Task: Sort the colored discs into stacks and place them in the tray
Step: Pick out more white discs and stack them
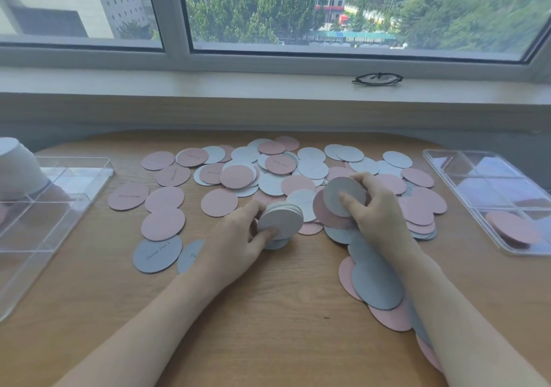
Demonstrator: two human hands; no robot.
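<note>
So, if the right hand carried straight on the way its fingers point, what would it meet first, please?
The right hand, pinching a grey disc, points left toward the left hand. It would probably first meet the grey stack held there, though depth is uncertain.

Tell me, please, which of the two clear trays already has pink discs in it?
The clear tray on the right does: a pink stack lies in its nearest compartment. The left tray shows no pink stack, only a white object at its far end.

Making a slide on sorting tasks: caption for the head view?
Left hand grips a grey disc stack while right hand lifts a grey disc from the pile.
</note>
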